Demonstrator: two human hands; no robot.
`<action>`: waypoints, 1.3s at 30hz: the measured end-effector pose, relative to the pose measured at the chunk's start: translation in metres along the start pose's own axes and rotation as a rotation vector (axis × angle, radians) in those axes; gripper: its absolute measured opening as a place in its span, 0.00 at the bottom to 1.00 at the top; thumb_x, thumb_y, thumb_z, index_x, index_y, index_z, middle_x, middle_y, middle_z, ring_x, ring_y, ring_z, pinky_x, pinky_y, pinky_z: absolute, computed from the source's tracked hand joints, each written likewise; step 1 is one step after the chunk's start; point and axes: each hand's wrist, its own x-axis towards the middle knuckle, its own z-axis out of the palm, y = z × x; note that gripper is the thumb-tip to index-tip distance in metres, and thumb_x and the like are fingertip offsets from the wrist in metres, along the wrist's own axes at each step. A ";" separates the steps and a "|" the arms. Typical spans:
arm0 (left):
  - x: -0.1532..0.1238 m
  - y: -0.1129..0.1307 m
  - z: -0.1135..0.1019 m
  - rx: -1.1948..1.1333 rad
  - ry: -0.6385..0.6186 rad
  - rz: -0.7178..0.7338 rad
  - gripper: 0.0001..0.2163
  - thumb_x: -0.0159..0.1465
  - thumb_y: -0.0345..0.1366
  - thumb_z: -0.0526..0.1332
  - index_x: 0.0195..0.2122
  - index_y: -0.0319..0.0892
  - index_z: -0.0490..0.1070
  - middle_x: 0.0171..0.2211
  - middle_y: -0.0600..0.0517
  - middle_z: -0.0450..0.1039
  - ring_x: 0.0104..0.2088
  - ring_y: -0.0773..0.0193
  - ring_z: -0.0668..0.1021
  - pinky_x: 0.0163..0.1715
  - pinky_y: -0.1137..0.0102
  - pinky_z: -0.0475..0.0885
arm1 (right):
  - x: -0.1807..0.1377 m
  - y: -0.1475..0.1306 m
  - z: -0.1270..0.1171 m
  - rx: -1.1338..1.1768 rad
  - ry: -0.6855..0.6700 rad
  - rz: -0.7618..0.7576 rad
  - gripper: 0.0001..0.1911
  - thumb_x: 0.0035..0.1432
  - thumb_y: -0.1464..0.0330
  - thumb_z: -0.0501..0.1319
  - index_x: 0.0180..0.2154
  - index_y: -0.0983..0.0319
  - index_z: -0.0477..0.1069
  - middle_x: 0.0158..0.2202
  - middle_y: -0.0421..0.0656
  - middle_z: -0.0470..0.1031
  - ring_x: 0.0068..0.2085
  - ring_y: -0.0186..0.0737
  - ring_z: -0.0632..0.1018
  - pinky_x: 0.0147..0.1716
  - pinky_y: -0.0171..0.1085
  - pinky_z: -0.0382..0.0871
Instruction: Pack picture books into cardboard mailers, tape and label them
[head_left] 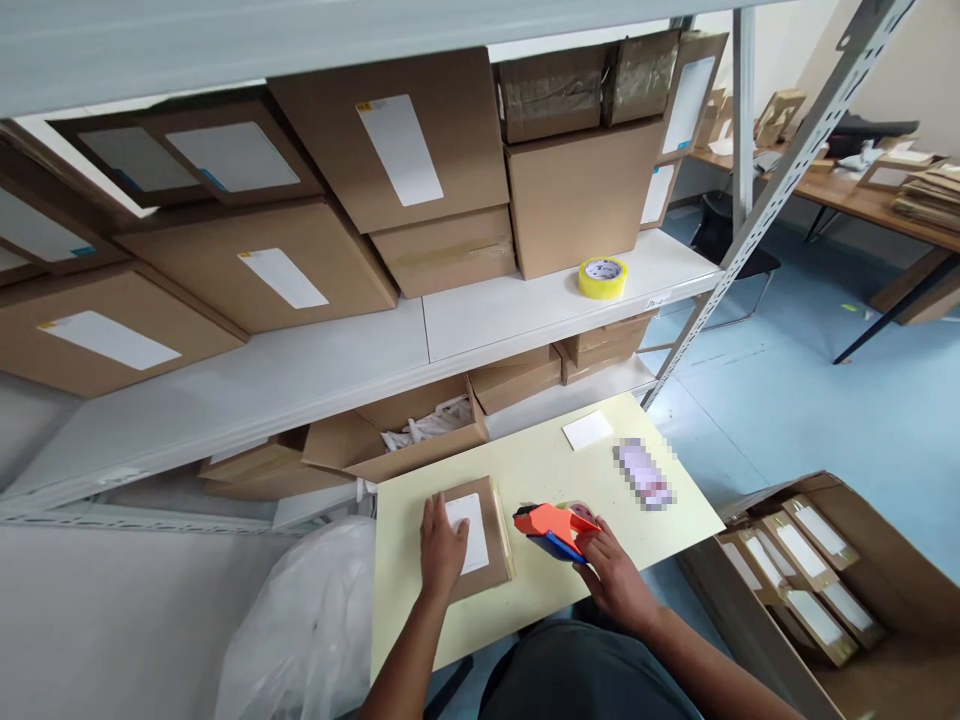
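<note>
A small cardboard box [487,510] with a white label on top lies on the pale yellow table [540,605]. My left hand [442,545] rests on its top, thumb on the label [474,530] and fingers stretched out toward the far edge. To the right of the box, my right hand [616,578] grips an orange and blue tape dispenser [551,525], its dark front end pointing left at the box. The roll in the dispenser is partly hidden. Apart from both hands, a white card [587,430] and a blurred-out purple item [645,473] lie farther back on the table.
Behind the table, a metal shelf [330,355] carries several cartons [585,200] and a yellow tape roll [602,278]. An open carton [416,440] sits lower down. At right stands a large box [915,560] with several labelled parcels; at left, a translucent plastic bag [300,620].
</note>
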 end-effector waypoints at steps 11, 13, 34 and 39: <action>-0.035 0.117 -0.035 -0.388 -0.726 0.111 0.19 0.65 0.50 0.57 0.45 0.42 0.80 0.45 0.45 0.82 0.47 0.54 0.81 0.50 0.63 0.74 | -0.018 0.004 -0.008 0.146 -0.177 0.011 0.16 0.68 0.69 0.54 0.56 0.57 0.69 0.53 0.51 0.78 0.62 0.50 0.73 0.70 0.59 0.52; -0.040 0.115 -0.034 -0.395 -0.710 0.074 0.19 0.64 0.52 0.59 0.40 0.41 0.80 0.40 0.47 0.82 0.43 0.55 0.81 0.46 0.65 0.75 | -0.023 0.005 -0.009 0.190 -0.239 0.028 0.18 0.68 0.69 0.54 0.57 0.57 0.68 0.54 0.51 0.77 0.62 0.50 0.73 0.71 0.59 0.50; -0.058 0.114 -0.011 0.053 -0.403 -0.093 0.17 0.64 0.51 0.54 0.36 0.46 0.77 0.36 0.51 0.83 0.40 0.56 0.82 0.41 0.67 0.73 | -0.041 0.010 -0.002 0.541 -0.327 0.465 0.17 0.64 0.53 0.59 0.31 0.60 0.69 0.32 0.43 0.73 0.34 0.40 0.73 0.36 0.38 0.67; -0.020 0.115 -0.019 0.332 -0.271 -0.063 0.14 0.67 0.44 0.52 0.39 0.48 0.77 0.42 0.53 0.83 0.43 0.58 0.81 0.42 0.69 0.71 | -0.055 0.013 0.005 0.560 -0.354 0.563 0.13 0.59 0.58 0.62 0.29 0.60 0.67 0.29 0.40 0.72 0.31 0.37 0.71 0.32 0.35 0.61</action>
